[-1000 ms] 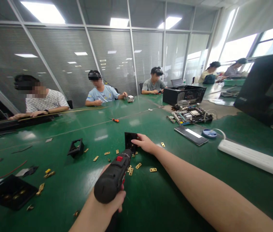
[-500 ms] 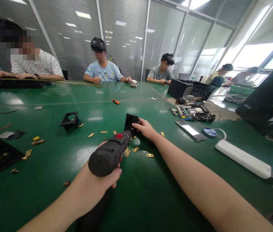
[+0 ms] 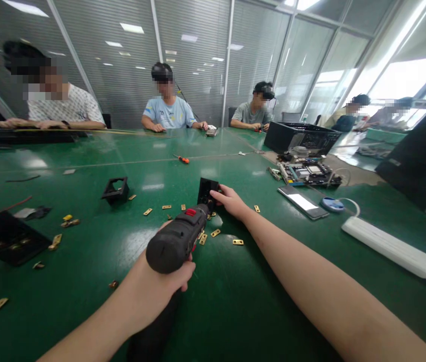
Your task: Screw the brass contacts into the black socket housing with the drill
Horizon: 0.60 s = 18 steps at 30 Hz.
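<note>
My left hand (image 3: 168, 284) is wrapped round the handle of a black cordless drill (image 3: 177, 236) with a red switch on top. The drill's front end points away from me and meets a small black plastic part (image 3: 207, 190); whether the bit touches a screw is hidden. With thumb and fingers, my right hand (image 3: 231, 200) grips that part by its right side and keeps it upright on the table. Small brass plates with holes, one of them a loose brass strip (image 3: 237, 242), lie around the drill's nose and below my right wrist.
On the green table (image 3: 96, 322), a square black frame (image 3: 115, 190) and a black panel (image 3: 7, 236) stand to the left. A screwdriver (image 3: 183, 159) lies ahead. To the right are a phone (image 3: 302, 202), a power strip (image 3: 388, 246) and a circuit board (image 3: 309, 171). Several people sit opposite.
The whole view has shifted slightly, so things appear a little further right. Both hands keep their grip, with the drill still against the black part.
</note>
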Motion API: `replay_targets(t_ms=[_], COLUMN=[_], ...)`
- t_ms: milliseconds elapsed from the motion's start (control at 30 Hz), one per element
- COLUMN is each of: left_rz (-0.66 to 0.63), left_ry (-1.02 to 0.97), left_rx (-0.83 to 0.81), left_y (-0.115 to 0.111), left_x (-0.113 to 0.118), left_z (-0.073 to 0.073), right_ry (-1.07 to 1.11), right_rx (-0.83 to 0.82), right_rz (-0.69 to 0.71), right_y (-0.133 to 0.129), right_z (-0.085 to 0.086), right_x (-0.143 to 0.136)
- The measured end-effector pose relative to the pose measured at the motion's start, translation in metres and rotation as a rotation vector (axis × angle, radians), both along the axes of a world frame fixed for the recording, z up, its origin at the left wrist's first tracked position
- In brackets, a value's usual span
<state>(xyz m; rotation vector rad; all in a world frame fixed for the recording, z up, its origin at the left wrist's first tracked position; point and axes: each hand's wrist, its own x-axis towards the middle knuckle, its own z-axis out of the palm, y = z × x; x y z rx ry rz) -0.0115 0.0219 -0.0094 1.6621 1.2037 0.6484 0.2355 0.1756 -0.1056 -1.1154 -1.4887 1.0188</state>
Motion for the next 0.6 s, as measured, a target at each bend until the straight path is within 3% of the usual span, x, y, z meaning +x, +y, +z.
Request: replay_targets(t_ms=[333,600], left_rz=[0.009,0.099], left_ry=[-0.049,-0.089], left_rx=[-0.080,-0.025], left_y=[-0.001,-0.009], left_x=[-0.003,0.005], left_z=[-0.006,0.008], right_ry=[0.048,0.033], right_rx=[-0.007,0.001], right_rz=[0.032,0.034], right_y=[0.004,0.003], right_z=[-0.005,-0.003], right_x=[-0.002,-0.004])
